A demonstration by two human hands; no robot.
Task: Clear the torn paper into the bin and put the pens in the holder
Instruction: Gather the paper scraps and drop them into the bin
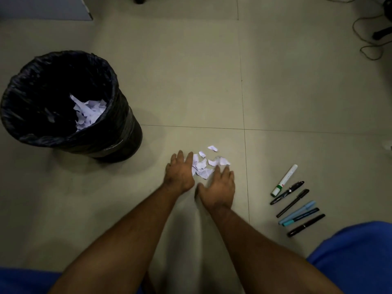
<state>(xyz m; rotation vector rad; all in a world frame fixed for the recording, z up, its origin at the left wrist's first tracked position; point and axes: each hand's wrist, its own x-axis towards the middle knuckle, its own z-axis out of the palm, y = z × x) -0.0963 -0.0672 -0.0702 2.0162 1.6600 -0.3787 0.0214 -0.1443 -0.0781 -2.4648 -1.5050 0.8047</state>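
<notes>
Several scraps of torn white paper lie in a small heap on the tiled floor. My left hand rests at the heap's left edge, fingers straight, touching the scraps. My right hand lies flat just below and right of the heap, fingers spread, holding nothing. A black bin lined with a black bag stands to the left and has torn paper inside. Several pens and a white marker lie in a row on the floor to the right. No pen holder is in view.
My blue-clad knees fill the bottom corners. Cables trail across the floor at the top right, near a dark chair base. A pale panel stands at the top left.
</notes>
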